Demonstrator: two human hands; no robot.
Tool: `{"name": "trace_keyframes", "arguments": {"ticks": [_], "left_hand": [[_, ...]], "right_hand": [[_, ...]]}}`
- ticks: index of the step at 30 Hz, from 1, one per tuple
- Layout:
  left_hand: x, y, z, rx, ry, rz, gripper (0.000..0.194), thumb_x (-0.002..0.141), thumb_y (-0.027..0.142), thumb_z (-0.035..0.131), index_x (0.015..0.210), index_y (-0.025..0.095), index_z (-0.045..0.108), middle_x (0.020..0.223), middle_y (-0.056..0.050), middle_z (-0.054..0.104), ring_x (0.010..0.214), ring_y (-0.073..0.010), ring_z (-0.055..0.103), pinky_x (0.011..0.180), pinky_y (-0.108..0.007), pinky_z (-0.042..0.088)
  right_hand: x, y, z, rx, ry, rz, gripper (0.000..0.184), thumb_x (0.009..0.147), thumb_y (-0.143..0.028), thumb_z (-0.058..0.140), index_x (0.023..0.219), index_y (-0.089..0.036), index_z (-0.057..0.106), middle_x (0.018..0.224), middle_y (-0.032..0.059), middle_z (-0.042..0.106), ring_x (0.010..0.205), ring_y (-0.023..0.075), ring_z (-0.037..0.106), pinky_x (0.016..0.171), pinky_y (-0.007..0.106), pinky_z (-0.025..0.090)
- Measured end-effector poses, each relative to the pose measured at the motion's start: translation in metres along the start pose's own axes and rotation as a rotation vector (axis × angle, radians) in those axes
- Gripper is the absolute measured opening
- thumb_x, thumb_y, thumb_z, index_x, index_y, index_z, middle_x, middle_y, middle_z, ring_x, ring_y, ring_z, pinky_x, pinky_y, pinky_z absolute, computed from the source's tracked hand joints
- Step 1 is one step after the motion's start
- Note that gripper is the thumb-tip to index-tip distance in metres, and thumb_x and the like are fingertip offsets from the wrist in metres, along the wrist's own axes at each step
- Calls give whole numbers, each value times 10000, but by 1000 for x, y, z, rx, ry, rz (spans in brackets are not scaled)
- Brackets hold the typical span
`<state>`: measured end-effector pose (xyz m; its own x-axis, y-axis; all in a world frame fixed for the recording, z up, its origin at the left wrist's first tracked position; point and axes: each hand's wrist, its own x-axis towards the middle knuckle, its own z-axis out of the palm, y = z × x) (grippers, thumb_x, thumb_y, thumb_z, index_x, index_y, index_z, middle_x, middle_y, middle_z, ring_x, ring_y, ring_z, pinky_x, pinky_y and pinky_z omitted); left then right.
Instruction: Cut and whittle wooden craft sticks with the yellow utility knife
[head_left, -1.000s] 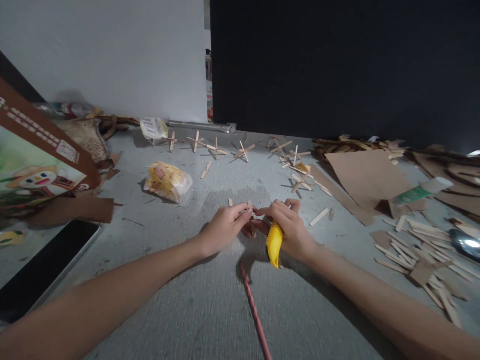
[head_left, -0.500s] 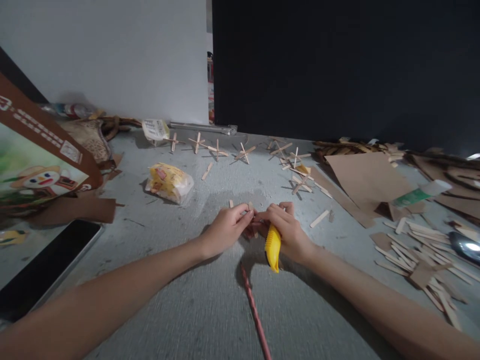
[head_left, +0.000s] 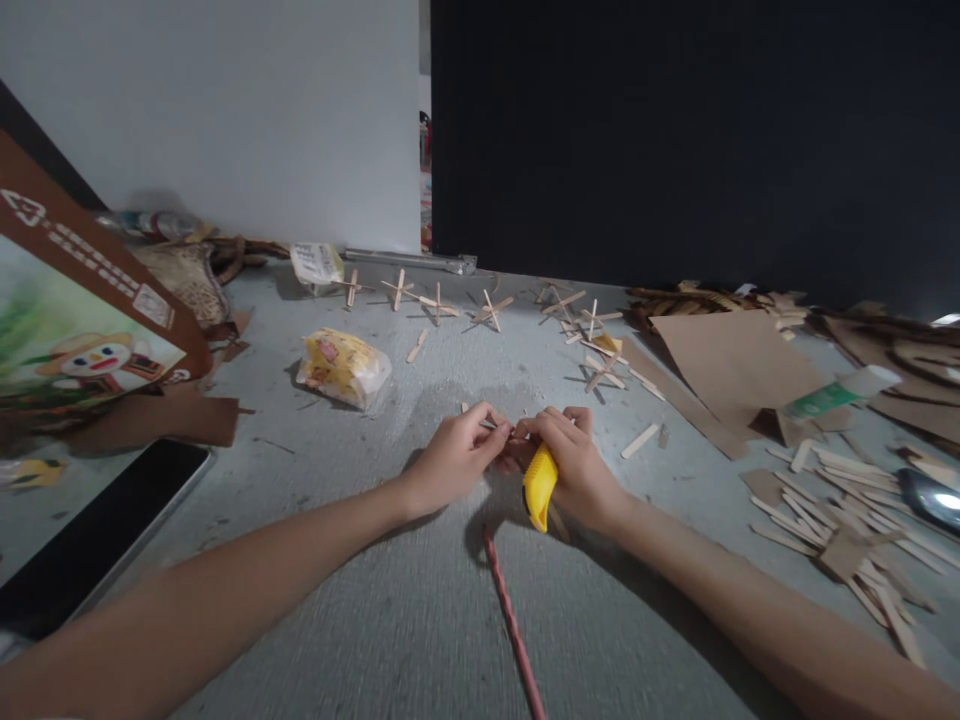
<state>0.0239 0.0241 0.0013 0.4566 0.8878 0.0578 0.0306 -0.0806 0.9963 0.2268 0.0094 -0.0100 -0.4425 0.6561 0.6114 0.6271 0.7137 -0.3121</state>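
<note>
Fingers of the left hand (head_left: 448, 460) are drawn together in a pinch on a craft stick (head_left: 464, 408); only the stick's pale tip shows clearly past the knuckles, and the rest is hidden. Right beside it, the right hand (head_left: 576, 465) is curled around a yellow tool (head_left: 539, 490) with a ridged edge, its wider end pointing down toward the person. The fingertips of both hands meet low over the middle of the grey counter (head_left: 360, 620), and what lies between them is too small and covered to make out.

Just below the hands, a pink twisted rod (head_left: 511, 620) runs toward the near edge. Beyond the hands, small crossed-stick figures stand in a loose row, among them one (head_left: 400, 289) on the left and another (head_left: 492, 310) near the middle; more cluster to the right. A loose stick (head_left: 640, 441) lies flat near the right hand. Farther right are a heap of sticks (head_left: 806, 515) with cardboard scraps among them, a green-and-white glue stick (head_left: 840, 393) and a brown cardboard sheet (head_left: 731, 365).

On the left, a yellow-printed packet (head_left: 345, 367) lies beyond the left hand, a black phone (head_left: 112, 530) is near the forearm, and a brown bag (head_left: 97, 350) with a cartoon snowman stands at the edge of view.
</note>
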Motion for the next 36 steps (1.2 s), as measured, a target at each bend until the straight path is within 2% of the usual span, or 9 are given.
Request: {"name": "trace_keyframes", "arguments": {"ticks": [3,6,13,20,25,27,31,36], "left_hand": [[1,-1,1,-78,46,8,357,978,525,718,898,214,561,869,-30,755,771,-186,774,746,-312,612],[2,-3,0,-44,55,19,312,970,460,728,868,210,572,797,-19,736,738,-173,755,727,-295,590],[0,-2,-1,47,-23,-25,282,993,441,699,920,216,546,805,-47,778,683,-175,738,644,-276,548],[-2,-1,1,160,-103,-20,262,1037,402,637,928,248,455,771,-26,792,697,-190,748,663,-283,527],[-2,0,1,145,-120,-33,146,1033,334,628,1018,242,515,797,-16,800,708,-182,745,680,-287,553],[-1,-1,1,101,-116,-29,109,1039,321,611,1037,232,547,788,-11,784,707,-178,747,685,-288,568],[1,-3,0,62,-102,-11,230,1060,403,581,921,221,564,728,-2,727,680,-173,743,658,-280,570],[1,0,0,-16,-36,-8,427,1042,625,581,898,225,542,736,-9,727,649,-170,728,644,-291,582]], "right_hand": [[-1,2,1,-22,17,42,125,992,-144,615,1048,-244,564,843,3,714,793,220,654,825,392,302],[-1,5,1,-57,45,56,103,1001,-160,603,1039,-247,563,830,-2,703,811,227,654,832,397,295],[1,11,4,-148,148,176,103,1026,-187,553,974,-250,615,816,15,714,833,251,652,865,425,301],[1,6,7,-13,177,294,47,978,-286,594,953,-249,579,909,43,745,843,271,678,844,436,341],[5,-10,7,93,232,316,136,1062,-302,535,940,-245,561,894,34,734,797,243,696,844,441,363],[5,-18,6,111,217,314,144,1075,-293,533,941,-255,569,866,25,729,775,232,685,856,447,380],[4,-25,3,128,151,283,185,1097,-303,543,920,-266,582,814,10,713,745,220,660,864,449,413],[3,-8,2,72,284,250,185,1085,-327,609,913,-265,638,722,-22,640,671,200,597,848,441,409]]}}
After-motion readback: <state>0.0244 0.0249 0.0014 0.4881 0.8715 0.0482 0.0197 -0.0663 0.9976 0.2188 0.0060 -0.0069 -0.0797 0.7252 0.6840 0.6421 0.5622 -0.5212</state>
